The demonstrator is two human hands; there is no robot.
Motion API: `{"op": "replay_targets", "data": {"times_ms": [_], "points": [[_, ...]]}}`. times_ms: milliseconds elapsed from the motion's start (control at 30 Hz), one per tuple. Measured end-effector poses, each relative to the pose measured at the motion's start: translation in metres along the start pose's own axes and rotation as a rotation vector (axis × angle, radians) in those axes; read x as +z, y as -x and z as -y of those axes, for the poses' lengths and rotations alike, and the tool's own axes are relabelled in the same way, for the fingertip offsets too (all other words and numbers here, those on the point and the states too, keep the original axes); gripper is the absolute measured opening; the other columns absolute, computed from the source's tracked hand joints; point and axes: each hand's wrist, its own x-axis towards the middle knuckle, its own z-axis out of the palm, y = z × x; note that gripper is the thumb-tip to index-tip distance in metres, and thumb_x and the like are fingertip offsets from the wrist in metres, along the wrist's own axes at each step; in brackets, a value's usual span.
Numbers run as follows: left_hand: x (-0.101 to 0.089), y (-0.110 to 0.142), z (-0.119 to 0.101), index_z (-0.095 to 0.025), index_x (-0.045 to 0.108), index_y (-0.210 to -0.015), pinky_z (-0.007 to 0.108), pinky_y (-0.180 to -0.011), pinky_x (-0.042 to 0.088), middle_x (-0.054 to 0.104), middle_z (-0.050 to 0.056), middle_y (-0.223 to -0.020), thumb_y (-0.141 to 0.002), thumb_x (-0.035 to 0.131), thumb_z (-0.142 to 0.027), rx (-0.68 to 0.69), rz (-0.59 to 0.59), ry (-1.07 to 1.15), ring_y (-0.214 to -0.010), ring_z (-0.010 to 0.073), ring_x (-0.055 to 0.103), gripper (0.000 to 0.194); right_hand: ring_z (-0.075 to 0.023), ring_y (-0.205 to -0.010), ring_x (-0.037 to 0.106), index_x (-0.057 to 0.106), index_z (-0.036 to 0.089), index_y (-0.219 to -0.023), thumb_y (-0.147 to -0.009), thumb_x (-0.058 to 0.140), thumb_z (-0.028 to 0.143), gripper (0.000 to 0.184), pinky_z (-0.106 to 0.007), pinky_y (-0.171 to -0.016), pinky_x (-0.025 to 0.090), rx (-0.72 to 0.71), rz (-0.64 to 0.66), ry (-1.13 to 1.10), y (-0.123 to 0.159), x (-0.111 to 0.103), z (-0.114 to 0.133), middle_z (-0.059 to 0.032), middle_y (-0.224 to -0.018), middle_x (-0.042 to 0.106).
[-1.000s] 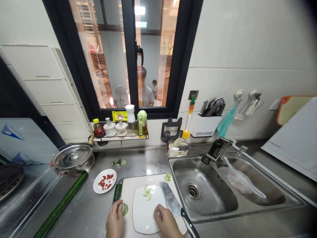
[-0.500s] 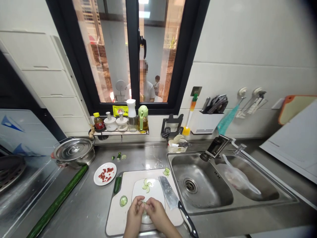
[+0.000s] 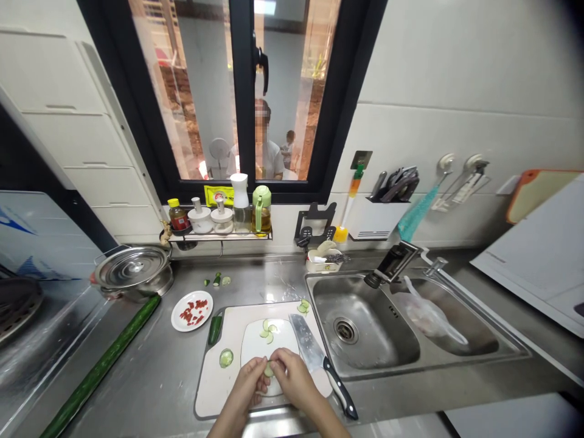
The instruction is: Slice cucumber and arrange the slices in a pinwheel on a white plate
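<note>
My left hand and my right hand meet over the near part of a white oblong plate, both pinching one cucumber slice between their fingertips. The plate lies on a white cutting board. Folded cucumber slices sit at the plate's far end. A round slice lies on the board left of the plate, and a dark green cucumber piece rests at the board's far left corner. A cleaver with a black handle lies just right of my right hand.
A long whole cucumber lies on the steel counter at left. A small plate of red chili pieces, a lidded pot and a condiment shelf stand behind. The double sink is at right, a plastic bag in its far basin.
My left hand left the round slice on the board. Both hands came together over the plate and now hold a slice between them. The view rose slightly.
</note>
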Motion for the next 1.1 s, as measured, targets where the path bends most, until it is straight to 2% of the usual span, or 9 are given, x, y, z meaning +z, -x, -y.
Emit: {"op": "replay_targets", "data": {"times_ms": [167, 300, 367, 533, 767, 933, 1100], "points": [[-0.001, 0.003, -0.006, -0.02, 0.052, -0.09, 0.015, -0.04, 0.015, 0.052, -0.007, -0.054, -0.065, 0.065, -0.065, -0.135, 0.032, 0.04, -0.04, 0.005, 0.044, 0.054, -0.0165, -0.087, 0.055, 0.063, 0.02, -0.089, -0.09, 0.045, 0.025, 0.019, -0.025, -0.075, 0.038, -0.069, -0.02, 0.088, 0.001, -0.002, 0.001, -0.0039, -0.09, 0.062], [-0.003, 0.003, -0.002, -0.019, 0.052, -0.099, 0.014, -0.046, 0.029, 0.059, -0.005, -0.067, -0.064, 0.074, -0.048, -0.083, 0.051, 0.264, -0.053, 0.0055, 0.054, 0.05, -0.0171, -0.09, 0.055, 0.064, 0.021, -0.091, -0.09, 0.045, 0.024, 0.019, -0.026, -0.076, 0.038, -0.086, -0.012, 0.105, 0.003, 0.0, 0.0, -0.004, -0.092, 0.062], [-0.005, 0.001, 0.0, -0.019, 0.053, -0.103, 0.015, -0.05, 0.034, 0.062, -0.003, -0.072, -0.064, 0.076, -0.039, -0.066, 0.043, 0.306, -0.058, 0.0065, 0.057, 0.049, -0.017, -0.089, 0.055, 0.062, 0.02, -0.089, -0.088, 0.046, 0.023, 0.017, -0.026, -0.075, 0.038, -0.071, -0.012, 0.098, 0.005, 0.001, 0.0, -0.0035, -0.09, 0.062], [-0.007, -0.005, 0.006, -0.02, 0.053, -0.11, 0.015, -0.05, 0.034, 0.065, 0.0, -0.079, -0.063, 0.075, -0.027, -0.063, 0.012, 0.308, -0.062, 0.0078, 0.059, 0.053, -0.0152, -0.083, 0.054, 0.06, 0.02, -0.086, -0.086, 0.048, 0.022, 0.012, -0.026, -0.074, 0.038, -0.06, 0.005, 0.043, 0.007, 0.005, 0.0, -0.0015, -0.086, 0.061], [-0.009, -0.006, 0.008, -0.017, 0.055, -0.117, 0.015, -0.051, 0.035, 0.059, -0.002, -0.07, -0.065, 0.073, -0.019, -0.061, 0.036, 0.34, -0.059, 0.0068, 0.056, 0.055, -0.0148, -0.082, 0.053, 0.059, 0.019, -0.082, -0.087, 0.049, 0.025, 0.012, -0.025, -0.072, 0.037, -0.052, 0.02, 0.066, 0.01, 0.006, -0.002, -0.0014, -0.083, 0.06], [-0.007, -0.005, 0.009, -0.016, 0.055, -0.116, 0.015, -0.052, 0.034, 0.047, -0.007, -0.061, -0.059, 0.077, -0.019, -0.035, 0.024, 0.348, -0.055, 0.0048, 0.049, 0.061, -0.0139, -0.079, 0.053, 0.058, 0.019, -0.078, -0.088, 0.048, 0.025, 0.016, -0.023, -0.07, 0.036, -0.045, 0.021, 0.085, 0.012, 0.003, -0.001, -0.0013, -0.081, 0.06], [-0.004, -0.004, 0.009, -0.016, 0.058, -0.115, 0.016, -0.056, 0.035, 0.047, -0.007, -0.066, -0.057, 0.08, -0.024, 0.037, 0.019, 0.294, -0.056, 0.0033, 0.046, 0.063, -0.0124, -0.07, 0.051, 0.06, 0.017, -0.075, -0.085, 0.051, 0.026, 0.015, -0.023, -0.065, 0.035, 0.025, 0.028, -0.02, 0.01, 0.007, -0.006, 0.0, -0.073, 0.059]]}}
